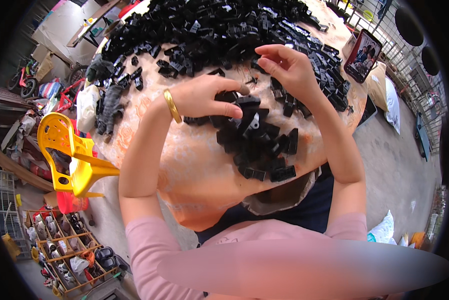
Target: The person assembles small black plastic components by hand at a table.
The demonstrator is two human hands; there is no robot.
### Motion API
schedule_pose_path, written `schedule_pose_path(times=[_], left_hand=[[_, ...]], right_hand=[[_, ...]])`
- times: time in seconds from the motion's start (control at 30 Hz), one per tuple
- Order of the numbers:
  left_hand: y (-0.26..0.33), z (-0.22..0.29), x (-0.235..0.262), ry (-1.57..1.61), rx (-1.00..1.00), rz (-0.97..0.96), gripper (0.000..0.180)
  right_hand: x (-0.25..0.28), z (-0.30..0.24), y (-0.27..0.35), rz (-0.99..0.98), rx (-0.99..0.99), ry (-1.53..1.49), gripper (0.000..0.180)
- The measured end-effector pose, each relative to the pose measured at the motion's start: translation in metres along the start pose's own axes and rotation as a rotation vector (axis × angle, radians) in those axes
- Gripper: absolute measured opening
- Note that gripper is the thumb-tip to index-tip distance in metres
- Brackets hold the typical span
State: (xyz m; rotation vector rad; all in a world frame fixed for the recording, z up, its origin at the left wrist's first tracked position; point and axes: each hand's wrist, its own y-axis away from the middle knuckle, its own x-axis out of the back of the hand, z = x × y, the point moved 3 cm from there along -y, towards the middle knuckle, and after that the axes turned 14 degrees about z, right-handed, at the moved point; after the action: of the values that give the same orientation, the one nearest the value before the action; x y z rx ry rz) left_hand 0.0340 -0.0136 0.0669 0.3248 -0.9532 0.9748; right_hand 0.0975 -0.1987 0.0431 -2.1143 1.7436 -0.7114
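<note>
Black moulded plastic: small blocky clip-like parts (257, 145), matt to slightly glossy, angular, several with slots or notches; one piece (255, 122) in the near cluster shows a pale grey face. The near cluster lies on the counter (194, 170) just in front of the person, between the two forearms. A far larger heap of the same black parts (219, 25) covers the far half of the counter, with strays scattered between the two lots.

Counter: round top under an orange-peach cloth with a faint pattern, bare at the near and left side.

Left hand (209, 100): palm down on the upper edge of the near cluster, fingers stretched flat over a black part (230, 96), thumb alongside; the grip is narrow, pressing on the piece rather than lifting it. Gold bangle (172, 105) at the wrist.

Right hand (287, 67): raised just above the counter near the heap's edge, fingers curled inward toward the thumb; whether the grip encloses anything cannot be told.

Surroundings: dark gloves (109, 107) at the counter's left rim; yellow plastic chair (69, 155) left of it; phone (363, 55) propped upright at the far right, screen lit; wooden shoe rack (67, 250) on the floor, lower left.
</note>
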Motion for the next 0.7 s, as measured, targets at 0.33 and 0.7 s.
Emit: schedule_pose_path(times=[0.33, 0.7], left_hand=[[0.002, -0.093, 0.037, -0.023, 0.39, 0.723, 0.019], [0.005, -0.084, 0.028, -0.569, 0.665, 0.482, 0.028]], right_hand=[[-0.053, 0.002, -0.018, -0.347, 0.494, 0.615, 0.027], [-0.087, 0.004, -0.014, -0.537, 0.572, 0.709, 0.024]])
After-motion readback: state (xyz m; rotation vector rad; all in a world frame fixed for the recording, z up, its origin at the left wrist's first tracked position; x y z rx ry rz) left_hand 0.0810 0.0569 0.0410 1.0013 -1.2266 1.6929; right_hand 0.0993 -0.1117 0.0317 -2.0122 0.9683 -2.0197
